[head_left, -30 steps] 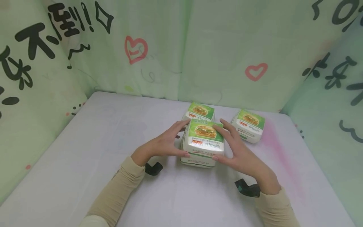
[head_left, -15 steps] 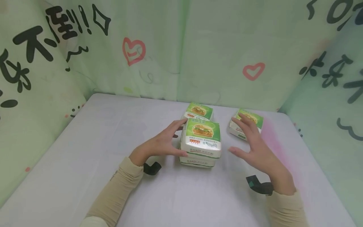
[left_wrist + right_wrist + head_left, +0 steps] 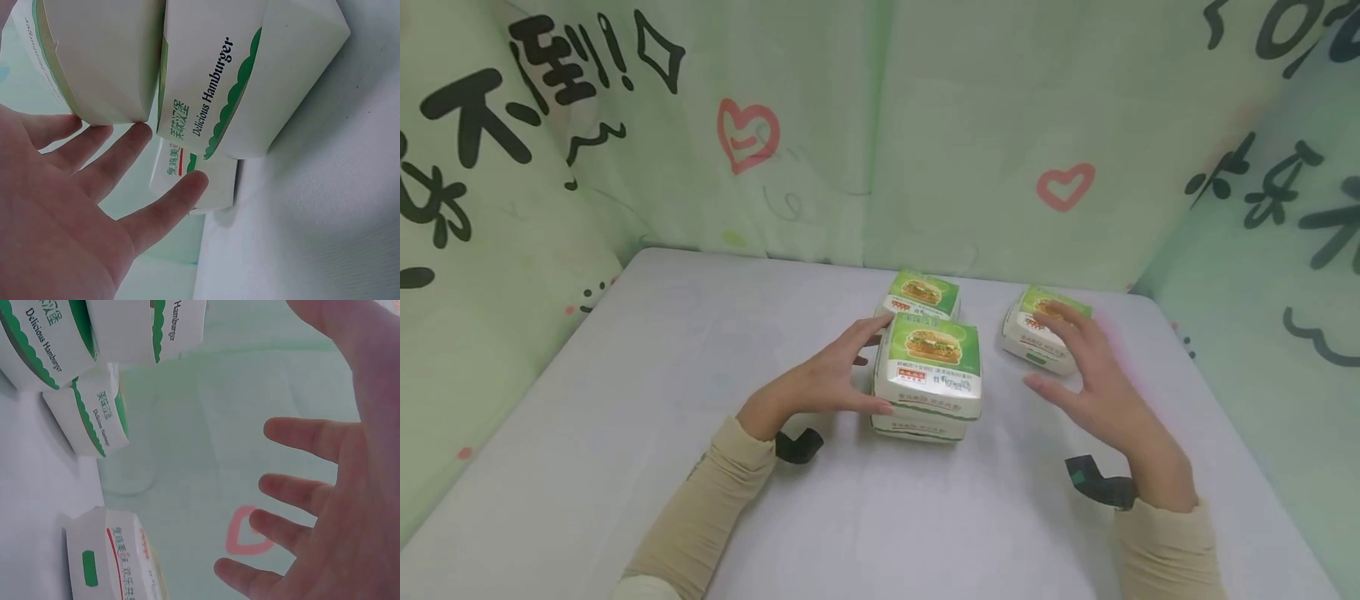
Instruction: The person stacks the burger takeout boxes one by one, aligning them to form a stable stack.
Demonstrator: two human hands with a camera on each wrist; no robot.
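Two white-and-green hamburger boxes stand stacked mid-table, the upper box [image 3: 931, 358] slightly offset on the lower box [image 3: 917, 428]. My left hand [image 3: 816, 379] is at the stack's left side, thumb near the front and fingers toward the back. In the left wrist view, its extended fingertips [image 3: 142, 130] touch the upper box [image 3: 100, 56] at its bottom edge. Apart from the stack, my right hand [image 3: 1105, 387] is held spread with nothing in it. It partly covers a single hamburger box [image 3: 1033, 343] at the right, which lies beyond its fingers.
Another hamburger box [image 3: 925, 292] stands just behind the stack, partly hidden by it. All sit on a white-covered table [image 3: 700, 333] whose back edge meets a green curtain [image 3: 820, 208]. Curtains also flank both sides.
My right hand has left the stack and moved right, toward the single box. The left hand stays at the stack. The upper box has shifted slightly; the view has drifted a little.
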